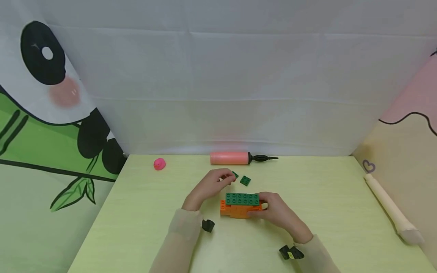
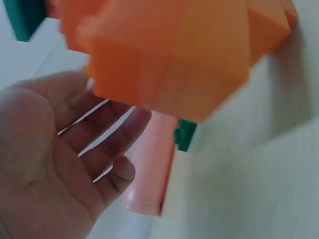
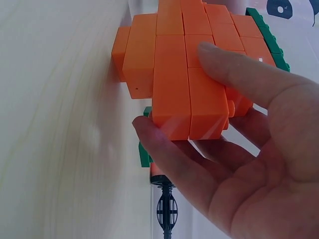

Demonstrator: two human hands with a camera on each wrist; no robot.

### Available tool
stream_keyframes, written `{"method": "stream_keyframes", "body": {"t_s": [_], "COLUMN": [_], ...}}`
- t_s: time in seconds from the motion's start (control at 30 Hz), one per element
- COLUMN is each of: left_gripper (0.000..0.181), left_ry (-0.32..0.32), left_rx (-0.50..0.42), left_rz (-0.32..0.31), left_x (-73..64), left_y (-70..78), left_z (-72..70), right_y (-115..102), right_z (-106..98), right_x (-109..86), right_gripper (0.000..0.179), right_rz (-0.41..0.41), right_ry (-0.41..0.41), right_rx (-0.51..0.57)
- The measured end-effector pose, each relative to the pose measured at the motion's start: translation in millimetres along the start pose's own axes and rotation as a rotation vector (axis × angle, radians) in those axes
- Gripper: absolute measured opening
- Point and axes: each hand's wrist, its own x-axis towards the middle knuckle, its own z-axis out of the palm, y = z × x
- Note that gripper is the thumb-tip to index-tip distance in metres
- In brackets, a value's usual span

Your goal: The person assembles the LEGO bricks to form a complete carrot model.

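Observation:
My right hand [image 1: 280,210] grips the right end of an orange block build [image 1: 239,211], topped by a row of green bricks [image 1: 242,199]. In the right wrist view, the thumb [image 3: 234,64] presses one face of the orange blocks [image 3: 172,84] and the other fingers lie along the opposite side. My left hand [image 1: 213,185] is beyond the build, its fingertips right at a small green brick [image 1: 235,174]. In the left wrist view its fingers [image 2: 119,139] are loosely bent and spread, with some tips hidden behind the build. Another green brick [image 1: 245,181] lies just to the right.
A pink hand pump [image 1: 230,158] with a black nozzle lies at the back edge against the white backdrop. A small pink toy [image 1: 159,163] sits at the back left. Along the right edge runs a cream, stick-like roll [image 1: 392,208]. The table [image 1: 129,227] is pale yellow.

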Motion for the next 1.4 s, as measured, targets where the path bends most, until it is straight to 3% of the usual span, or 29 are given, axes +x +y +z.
{"method": "stream_keyframes", "body": {"t_s": [0.13,0.37,0.6,0.87,1.03,1.4], "left_gripper": [0.021,0.044,0.043,0.018,0.014,0.024], "left_ry": [0.036,-0.026,-0.054,-0.01,0.019,0.036], "left_rx": [0.168,0.428,0.525,0.633,0.676,0.661], "left_rz": [-0.059,-0.143,-0.127,-0.095,-0.089,-0.097], "left_x": [16.5,35.1,39.9,43.1,43.6,43.9], "left_y": [-9.2,-19.2,-19.4,-24.6,-27.1,-28.6], "left_z": [5.3,14.7,16.5,18.9,21.1,22.3], "right_y": [3,7,8,8,9,8], "right_z": [-6,-14,-15,-14,-13,-14], "right_x": [4.9,13.1,15.2,16.1,16.6,16.3], "right_gripper": [0.021,0.022,0.022,0.023,0.023,0.024], "right_rz": [-0.005,-0.001,0.002,0.019,0.02,0.036], "right_ry": [-0.009,-0.028,-0.03,-0.031,-0.029,-0.03], "right_rx": [0.004,0.002,0.001,-0.007,-0.005,0.019]}}
